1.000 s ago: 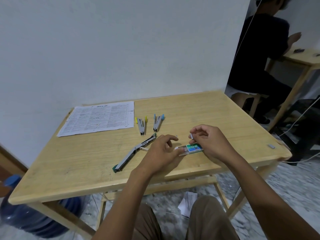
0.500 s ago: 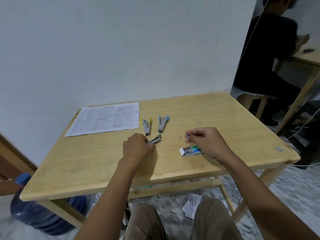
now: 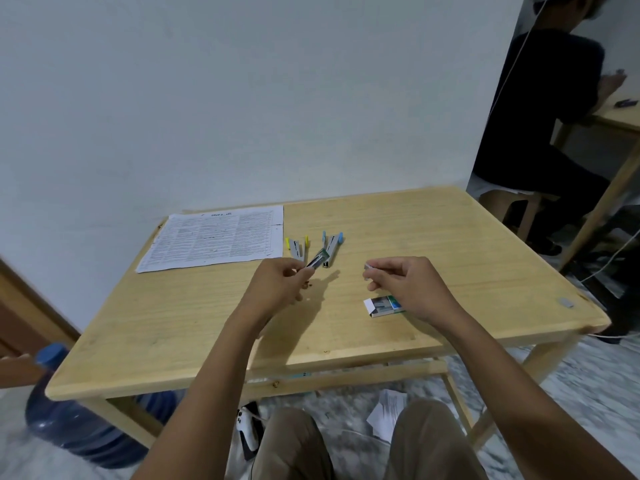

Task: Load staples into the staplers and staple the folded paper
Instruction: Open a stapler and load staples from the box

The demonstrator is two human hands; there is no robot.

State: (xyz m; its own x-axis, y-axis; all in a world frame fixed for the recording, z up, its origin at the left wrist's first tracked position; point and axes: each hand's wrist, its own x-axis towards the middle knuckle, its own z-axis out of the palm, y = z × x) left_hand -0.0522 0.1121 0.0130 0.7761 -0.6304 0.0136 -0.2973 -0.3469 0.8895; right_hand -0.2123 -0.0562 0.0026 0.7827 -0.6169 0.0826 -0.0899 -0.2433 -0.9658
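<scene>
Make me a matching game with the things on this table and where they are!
Things:
1. green stapler
2. staple box
3. printed paper
4. yellow stapler

Places:
A. lying flat at the table's far left
B. held up in the left hand
C. on the table, left of the blue stapler
D. on the table, open, under the right hand

Pairs: 1-B, 2-D, 3-A, 4-C
</scene>
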